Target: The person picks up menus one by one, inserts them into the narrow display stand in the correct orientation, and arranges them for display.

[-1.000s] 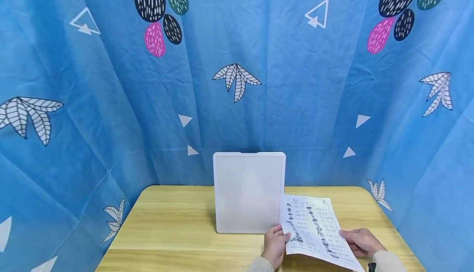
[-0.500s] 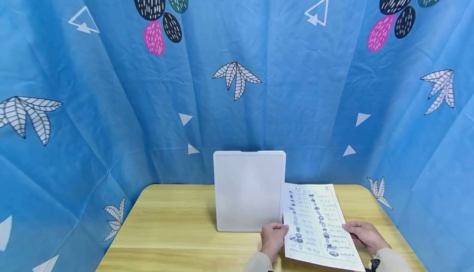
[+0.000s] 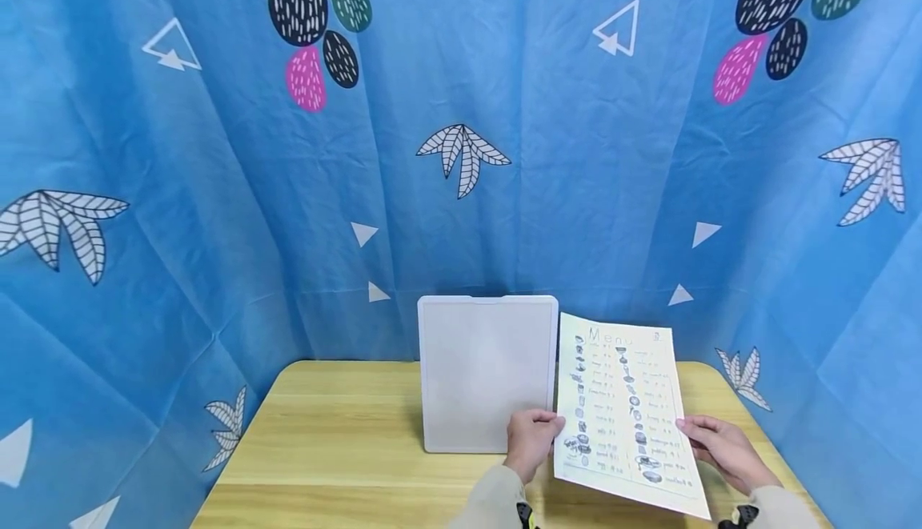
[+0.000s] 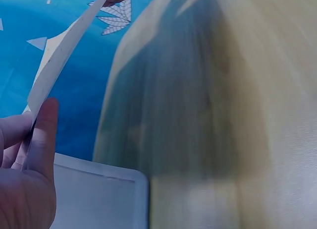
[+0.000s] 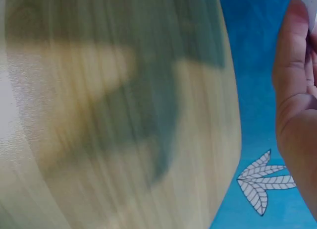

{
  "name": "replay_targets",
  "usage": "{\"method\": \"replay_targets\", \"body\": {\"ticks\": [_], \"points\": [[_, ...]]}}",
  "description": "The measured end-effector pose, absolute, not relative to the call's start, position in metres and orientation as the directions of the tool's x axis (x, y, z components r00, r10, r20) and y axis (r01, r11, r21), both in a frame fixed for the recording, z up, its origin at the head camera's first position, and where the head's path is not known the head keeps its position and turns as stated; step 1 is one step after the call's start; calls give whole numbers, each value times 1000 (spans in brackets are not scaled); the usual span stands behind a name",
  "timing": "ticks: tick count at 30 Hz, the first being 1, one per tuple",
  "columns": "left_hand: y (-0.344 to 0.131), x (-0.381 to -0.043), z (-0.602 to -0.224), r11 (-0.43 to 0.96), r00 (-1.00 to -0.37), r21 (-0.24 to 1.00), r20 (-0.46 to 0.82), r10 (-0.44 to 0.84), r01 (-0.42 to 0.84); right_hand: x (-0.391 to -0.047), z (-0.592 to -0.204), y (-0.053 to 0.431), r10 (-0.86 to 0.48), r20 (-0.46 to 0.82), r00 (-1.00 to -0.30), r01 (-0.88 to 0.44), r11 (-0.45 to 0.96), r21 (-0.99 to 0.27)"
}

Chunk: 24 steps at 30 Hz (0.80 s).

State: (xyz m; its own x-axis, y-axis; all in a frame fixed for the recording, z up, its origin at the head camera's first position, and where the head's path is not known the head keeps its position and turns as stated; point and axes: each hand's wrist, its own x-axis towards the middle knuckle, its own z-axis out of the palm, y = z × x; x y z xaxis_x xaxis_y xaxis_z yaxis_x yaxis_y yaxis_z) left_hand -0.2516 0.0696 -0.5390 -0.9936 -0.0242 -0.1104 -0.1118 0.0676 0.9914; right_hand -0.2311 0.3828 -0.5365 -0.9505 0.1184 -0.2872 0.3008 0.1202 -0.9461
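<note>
One Menu sheet (image 3: 621, 413) is slanting above the right part of the wooden table (image 3: 331, 433), just right of an upright white board (image 3: 486, 369), with the blue curtain (image 3: 569, 193) hanging beyond; the left hand (image 3: 530, 442) is pinching the sheet's left edge, the right hand (image 3: 727, 450) its right.

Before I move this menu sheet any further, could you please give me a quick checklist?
1. Left grip pinching the menu sheet at its left edge: ok.
2. Right grip pinching the right edge: ok.
3. "Menu" heading at the far end, print facing the head camera: ok.
4. Menu sheet flat: not ok, it curves in the left wrist view.
5. Left grip clear of the white board: cannot tell.
6. Support behind the white board: cannot tell, hidden.
</note>
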Motion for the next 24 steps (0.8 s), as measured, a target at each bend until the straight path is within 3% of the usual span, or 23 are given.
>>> {"method": "replay_targets", "body": {"ticks": [12, 24], "points": [[63, -260, -507, 103, -999, 994, -38, 38, -34, -231, -510, 386, 91, -225, -970, 236, 128, -963], [56, -268, -480, 117, -998, 993, 24, 63, 31, -230, -486, 382, 76, -87, -993, 86, -18, -996]]}}
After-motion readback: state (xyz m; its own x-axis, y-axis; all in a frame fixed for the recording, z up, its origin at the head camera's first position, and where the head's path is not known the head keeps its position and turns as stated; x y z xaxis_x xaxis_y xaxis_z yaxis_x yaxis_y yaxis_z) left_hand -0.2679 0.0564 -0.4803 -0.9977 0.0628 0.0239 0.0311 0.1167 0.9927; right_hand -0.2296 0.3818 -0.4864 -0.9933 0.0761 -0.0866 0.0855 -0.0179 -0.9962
